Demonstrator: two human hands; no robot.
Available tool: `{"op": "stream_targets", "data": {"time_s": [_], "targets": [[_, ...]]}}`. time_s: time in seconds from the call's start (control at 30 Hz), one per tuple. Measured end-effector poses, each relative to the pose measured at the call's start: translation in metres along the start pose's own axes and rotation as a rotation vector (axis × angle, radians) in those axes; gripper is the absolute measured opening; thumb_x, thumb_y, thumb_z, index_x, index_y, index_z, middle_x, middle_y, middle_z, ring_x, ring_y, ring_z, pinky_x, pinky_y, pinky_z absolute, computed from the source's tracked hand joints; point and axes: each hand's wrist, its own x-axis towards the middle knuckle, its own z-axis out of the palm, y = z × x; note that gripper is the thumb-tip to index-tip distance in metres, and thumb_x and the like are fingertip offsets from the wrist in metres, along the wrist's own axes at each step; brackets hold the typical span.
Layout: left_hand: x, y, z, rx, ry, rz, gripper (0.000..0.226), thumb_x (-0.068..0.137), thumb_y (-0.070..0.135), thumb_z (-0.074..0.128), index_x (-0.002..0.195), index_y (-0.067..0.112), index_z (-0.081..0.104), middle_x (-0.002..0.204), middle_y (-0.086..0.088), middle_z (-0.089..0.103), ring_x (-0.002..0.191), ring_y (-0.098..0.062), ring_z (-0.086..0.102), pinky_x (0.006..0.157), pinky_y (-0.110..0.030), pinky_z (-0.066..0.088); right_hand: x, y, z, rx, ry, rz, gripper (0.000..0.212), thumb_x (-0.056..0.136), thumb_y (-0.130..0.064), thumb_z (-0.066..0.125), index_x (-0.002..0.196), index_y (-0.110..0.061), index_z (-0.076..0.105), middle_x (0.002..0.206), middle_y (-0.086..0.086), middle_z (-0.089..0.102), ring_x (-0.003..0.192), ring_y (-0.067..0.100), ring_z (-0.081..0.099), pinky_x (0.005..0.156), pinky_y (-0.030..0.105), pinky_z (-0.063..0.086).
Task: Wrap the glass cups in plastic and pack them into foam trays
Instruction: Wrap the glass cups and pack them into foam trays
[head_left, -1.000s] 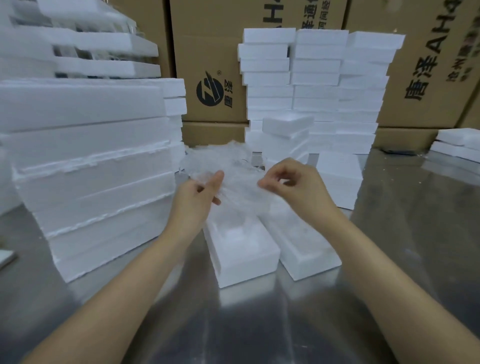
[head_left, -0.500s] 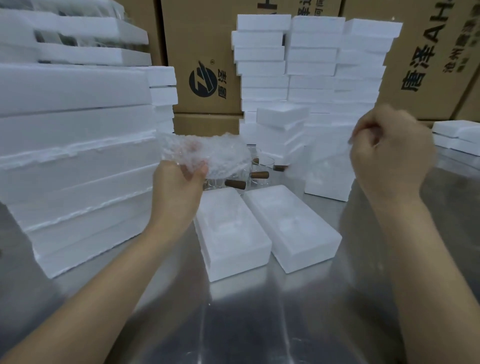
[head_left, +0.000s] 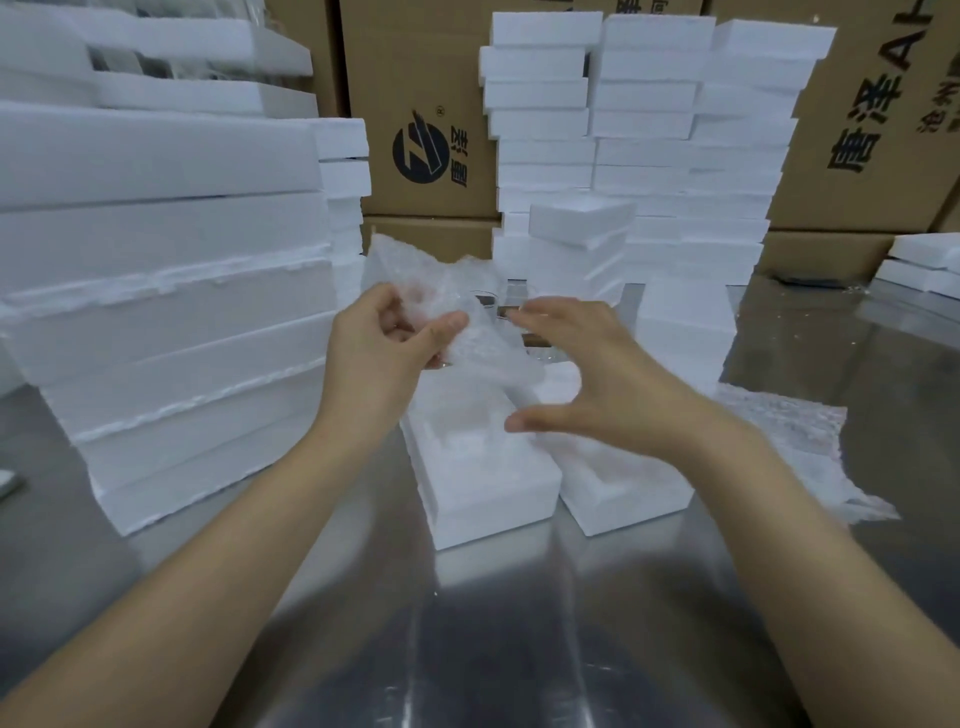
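A second before, both hands had pinched one wad of bubble wrap; half a second before, the right hand had swung up and away in a fist, peeling a layer off. Now a separated sheet (head_left: 795, 431) lay on the worktop (head_left: 493, 623) to the right, and the right hand (head_left: 597, 384) had come back, its fingers spread apart and holding nothing, just beside the bubble wrap (head_left: 457, 291). The left hand (head_left: 379, 358) kept that piece raised, thumb and fingers clamped on its lower edge. The glass cups (head_left: 485, 301) stood behind the hands, mostly hidden, none wrapped. Two foam trays (head_left: 483, 488) lay side by side below, with nothing visible in them. The wrap looked ready; picking up a cup probably came next.
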Motion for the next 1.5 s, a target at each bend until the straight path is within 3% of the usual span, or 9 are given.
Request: {"op": "stream_targets", "data": {"time_s": [0.17,0.3,0.4,0.5,0.63,0.8,1.0,1.17,1.5], "targets": [[-0.003,0.008,0.000,-0.026,-0.042,0.072,0.043,0.064,0.053,0.073,0.086,0.018,0.062,0.074,0.000,0.065,0.064,-0.011,0.062,0.058,-0.024,0.053,0.007,0.006,0.017,0.171,0.251,-0.029,0.014,0.091,-0.022,0.064,0.095,-0.011,0.071,0.107,0.001,0.069,0.096,0.012,0.059,0.073,0.017,0.042],[-0.001,0.006,0.001,0.076,-0.004,0.089,0.045,0.083,0.060,0.052,0.114,0.027,0.055,0.116,0.008,0.056,0.106,0.000,0.054,0.092,-0.035,0.051,0.012,-0.002,0.006,1.037,0.448,0.154,0.014,0.100,-0.018,0.049,0.088,-0.019,0.057,0.109,0.024,0.067,0.093,0.036,0.062,0.063,0.032,0.046],[0.003,0.002,-0.001,0.104,0.073,0.040,0.061,0.090,0.048,0.056,0.142,0.025,0.032,0.136,0.008,0.038,0.116,0.011,0.039,0.092,-0.013,0.040,0.012,0.003,-0.005,1.599,0.426,0.249,0.022,0.102,-0.021,0.038,0.093,-0.016,0.058,0.115,0.029,0.060,0.104,0.038,0.058,0.078,0.040,0.047],[0.003,0.004,-0.001,0.054,-0.016,0.037,0.056,0.092,0.050,0.051,0.139,0.026,0.035,0.136,0.009,0.041,0.096,0.030,0.041,0.072,0.004,0.037,0.009,0.010,-0.006,1.760,0.364,0.298,0.042,0.103,-0.027,0.031,0.114,-0.006,0.066,0.112,0.008,0.070,0.104,0.020,0.067,0.088,0.032,0.055],[-0.005,0.006,0.000,0.124,-0.194,0.129,0.060,0.075,0.062,0.059,0.127,0.049,0.032,0.131,0.019,0.039,0.118,0.008,0.044,0.092,-0.013,0.043,0.009,0.020,-0.004,1.827,0.372,0.449,0.039,0.103,-0.020,0.035,0.108,0.000,0.067,0.106,0.010,0.071,0.096,0.021,0.070,0.078,0.033,0.058],[-0.004,0.004,0.004,-0.098,-0.243,0.027,0.067,0.088,0.011,0.067,0.140,0.031,0.029,0.121,0.003,0.053,0.084,-0.005,0.067,0.072,-0.019,0.053,0.013,0.032,0.000,1.660,0.399,0.602,0.033,0.102,-0.014,0.042,0.126,0.005,0.054,0.107,0.016,0.063,0.085,0.020,0.065,0.074,0.026,0.055],[-0.006,0.006,-0.005,0.227,0.110,0.282,0.038,0.092,0.006,0.060,0.122,0.028,0.050,0.082,0.013,0.058,0.072,-0.002,0.060,0.064,-0.012,0.048,0.029,0.050,-0.004,0.653,0.694,0.489,0.032,0.093,-0.008,0.042,0.123,-0.019,0.049,0.118,0.002,0.057,0.086,0.008,0.057,0.073,0.017,0.047],[-0.007,0.001,-0.010,0.814,0.004,0.253,0.006,0.089,0.011,0.053,0.091,0.015,0.056,0.082,0.002,0.049,0.073,-0.017,0.050,0.064,-0.030,0.039,0.068,0.081,0.000,0.235,0.137,0.556,0.035,0.092,-0.005,0.046,0.122,-0.018,0.059,0.137,0.005,0.048,0.110,0.019,0.051,0.079,0.023,0.037],[-0.004,0.004,-0.015,1.117,-0.286,0.170,0.018,0.080,0.007,0.063,0.084,0.019,0.050,0.096,0.006,0.054,0.095,-0.020,0.051,0.069,-0.031,0.040,0.097,0.094,0.022,-0.028,-0.087,0.348,0.048,0.089,0.006,0.043,0.126,-0.017,0.062,0.137,0.006,0.052,0.125,0.023,0.049,0.093,0.021,0.038]]}}
